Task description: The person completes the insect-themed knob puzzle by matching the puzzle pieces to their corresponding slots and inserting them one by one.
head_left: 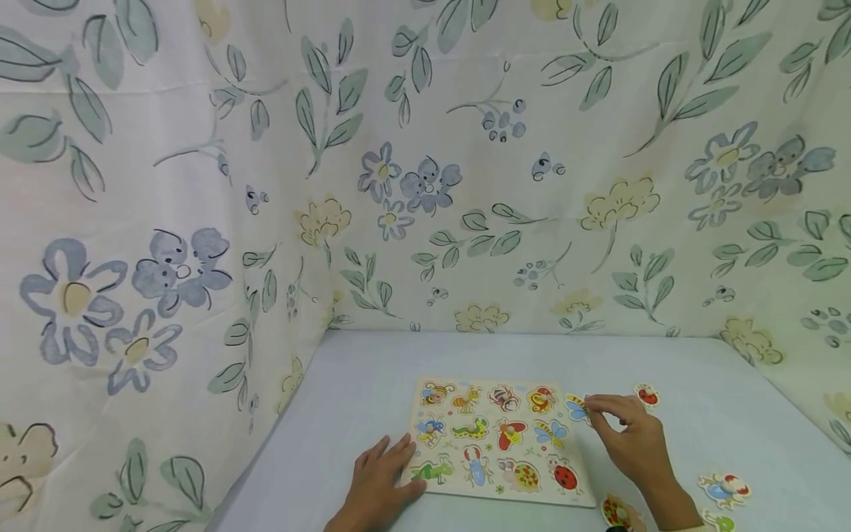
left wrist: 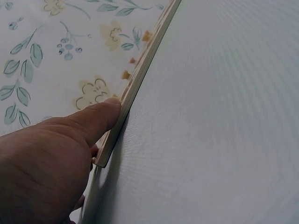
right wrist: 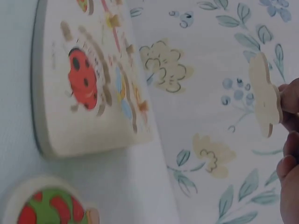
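Note:
A wooden insect puzzle board (head_left: 585,496) lies flat on the table, with knobbed pieces in some of its cutouts. My left hand (head_left: 380,482) rests at its lower left corner; in the left wrist view the thumb (left wrist: 110,109) touches the front edge. Beyond the board's right side, my right hand (head_left: 631,437) pinches a puzzle piece (head_left: 577,408) with a yellow-striped body and blue wings. That piece is held up on edge, and the right wrist view shows its plain wooden back (right wrist: 264,95). The board's winged-insect cutout (head_left: 550,434) and ladybug cutout (head_left: 565,476) show printed pictures.
Loose pieces lie right of the board: a ladybug (head_left: 646,395), a blue stag beetle (head_left: 725,489), a green one (head_left: 720,522) cut off by the frame, and a red-and-green spotted piece (head_left: 621,511) by the right forearm. Floral curtains (head_left: 479,258) surround the pale table (head_left: 359,369).

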The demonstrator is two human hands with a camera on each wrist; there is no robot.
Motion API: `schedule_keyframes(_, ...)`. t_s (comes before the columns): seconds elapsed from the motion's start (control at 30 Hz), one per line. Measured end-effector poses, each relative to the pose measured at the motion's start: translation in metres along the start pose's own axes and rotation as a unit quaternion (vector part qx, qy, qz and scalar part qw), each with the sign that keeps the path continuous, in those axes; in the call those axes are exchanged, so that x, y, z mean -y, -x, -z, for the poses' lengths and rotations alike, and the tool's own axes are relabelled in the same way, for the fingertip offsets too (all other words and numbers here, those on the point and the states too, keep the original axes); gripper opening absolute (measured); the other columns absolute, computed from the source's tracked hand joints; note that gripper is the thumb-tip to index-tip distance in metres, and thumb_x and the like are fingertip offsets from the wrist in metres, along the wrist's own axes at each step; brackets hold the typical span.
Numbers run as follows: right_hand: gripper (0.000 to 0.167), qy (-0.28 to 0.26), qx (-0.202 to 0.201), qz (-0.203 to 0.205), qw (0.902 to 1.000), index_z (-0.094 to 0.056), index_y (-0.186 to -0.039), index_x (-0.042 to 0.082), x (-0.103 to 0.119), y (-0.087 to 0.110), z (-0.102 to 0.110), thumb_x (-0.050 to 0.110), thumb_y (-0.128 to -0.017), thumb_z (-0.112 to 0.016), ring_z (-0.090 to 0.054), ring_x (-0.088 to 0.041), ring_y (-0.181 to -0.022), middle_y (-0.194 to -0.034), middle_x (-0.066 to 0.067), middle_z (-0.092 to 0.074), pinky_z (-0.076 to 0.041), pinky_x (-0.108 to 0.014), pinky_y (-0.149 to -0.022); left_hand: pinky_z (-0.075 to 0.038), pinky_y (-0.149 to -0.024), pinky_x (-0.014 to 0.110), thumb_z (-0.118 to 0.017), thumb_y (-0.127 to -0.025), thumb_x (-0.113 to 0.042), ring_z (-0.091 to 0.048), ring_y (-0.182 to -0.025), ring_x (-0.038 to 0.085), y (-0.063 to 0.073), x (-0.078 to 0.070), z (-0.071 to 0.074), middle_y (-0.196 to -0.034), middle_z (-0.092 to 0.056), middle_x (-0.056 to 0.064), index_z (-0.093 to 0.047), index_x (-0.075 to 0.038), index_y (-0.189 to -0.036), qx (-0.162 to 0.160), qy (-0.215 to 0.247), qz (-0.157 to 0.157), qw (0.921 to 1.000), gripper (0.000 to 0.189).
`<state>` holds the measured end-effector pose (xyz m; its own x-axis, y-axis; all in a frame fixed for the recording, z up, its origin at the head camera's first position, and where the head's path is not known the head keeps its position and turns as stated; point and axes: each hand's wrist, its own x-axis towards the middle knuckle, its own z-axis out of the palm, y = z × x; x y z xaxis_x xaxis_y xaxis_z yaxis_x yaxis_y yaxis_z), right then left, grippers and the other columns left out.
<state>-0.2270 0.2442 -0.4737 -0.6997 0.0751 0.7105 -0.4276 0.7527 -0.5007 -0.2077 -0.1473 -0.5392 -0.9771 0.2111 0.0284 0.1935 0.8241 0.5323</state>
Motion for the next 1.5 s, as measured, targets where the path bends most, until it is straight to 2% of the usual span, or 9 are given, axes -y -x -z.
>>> schedule_keyframes(0.17,0.021,-0.016,0.005,0.011,0.9998,-0.076,-0.090,0.007,0.008,-0.004,-0.008,-0.008,-0.075,-0.077,-0.050,-0.005,-0.083,-0.095,-0.001,-0.072,-0.039,-0.024,-0.063,-0.015,-0.106,0.064,-0.065,-0.080,-0.061,-0.024,-0.138,0.039,0.001,-0.001,0.001,-0.147,-0.043,0.001,-0.054,-0.015,-0.138,0.002,-0.003,-0.004,1.0000,0.075)
schedule_keyframes(0.47,0.021,-0.023,0.007,0.025,0.9994,-0.076,-0.090,0.006,0.023,-0.007,-0.026,-0.008,-0.074,-0.077,-0.051,-0.011,-0.081,-0.094,-0.001,-0.072,-0.037,-0.021,-0.061,-0.015,-0.106,0.064,-0.065,-0.081,-0.060,-0.025,-0.138,0.039,0.002,-0.002,0.002,-0.147,-0.044,0.001,-0.054,-0.015,-0.138,-0.001,-0.005,-0.008,1.0000,0.074)
schedule_keyframes(0.83,0.022,-0.019,0.016,0.031,0.9992,-0.076,-0.089,0.006,0.014,0.002,-0.045,-0.009,-0.073,-0.078,-0.050,-0.013,-0.077,-0.092,-0.002,-0.072,-0.033,-0.019,-0.058,-0.016,-0.106,0.063,-0.064,-0.082,-0.059,-0.025,-0.138,0.039,0.005,-0.003,0.002,-0.147,-0.043,0.002,-0.054,-0.014,-0.138,-0.002,-0.005,-0.017,0.9998,0.073)
schedule_keyframes(1.0,0.023,-0.011,0.021,0.041,0.9989,-0.075,-0.088,0.007,0.009,0.004,-0.052,-0.009,-0.072,-0.078,-0.053,-0.014,-0.077,-0.090,-0.001,-0.072,-0.039,-0.017,-0.060,-0.016,-0.106,0.063,-0.064,-0.082,-0.059,-0.025,-0.138,0.039,0.005,-0.003,0.005,-0.147,-0.043,0.001,-0.054,-0.014,-0.138,-0.002,-0.009,-0.017,0.9998,0.072)
schedule_keyframes(1.13,0.022,0.001,0.025,0.041,0.9989,-0.075,-0.088,0.007,0.005,0.007,-0.057,-0.008,-0.072,-0.079,-0.054,-0.012,-0.078,-0.089,0.001,-0.072,-0.046,-0.023,-0.063,-0.016,-0.106,0.063,-0.065,-0.083,-0.058,-0.025,-0.138,0.038,0.004,-0.003,0.005,-0.147,-0.043,0.001,-0.054,-0.014,-0.138,-0.005,-0.012,-0.016,0.9998,0.071)
schedule_keyframes(1.33,0.019,0.018,0.043,0.018,0.9988,-0.075,-0.087,0.007,0.002,0.010,-0.058,-0.006,-0.073,-0.078,-0.054,-0.013,-0.078,-0.088,0.000,-0.071,-0.051,-0.039,-0.062,-0.017,-0.106,0.063,-0.064,-0.083,-0.058,-0.025,-0.138,0.038,0.003,-0.004,0.004,-0.147,-0.043,0.000,-0.054,-0.015,-0.138,-0.003,-0.015,-0.012,0.9998,0.071)
schedule_keyframes(1.5,0.016,0.032,0.075,-0.023,0.9964,-0.076,-0.084,0.010,0.000,0.012,-0.055,-0.003,-0.074,-0.078,-0.053,-0.014,-0.077,-0.086,0.001,-0.071,-0.048,-0.037,-0.062,-0.017,-0.106,0.063,-0.066,-0.082,-0.057,-0.025,-0.139,0.038,0.003,-0.006,0.004,-0.147,-0.044,0.000,-0.055,-0.015,-0.138,0.000,-0.012,-0.005,0.9999,0.071)
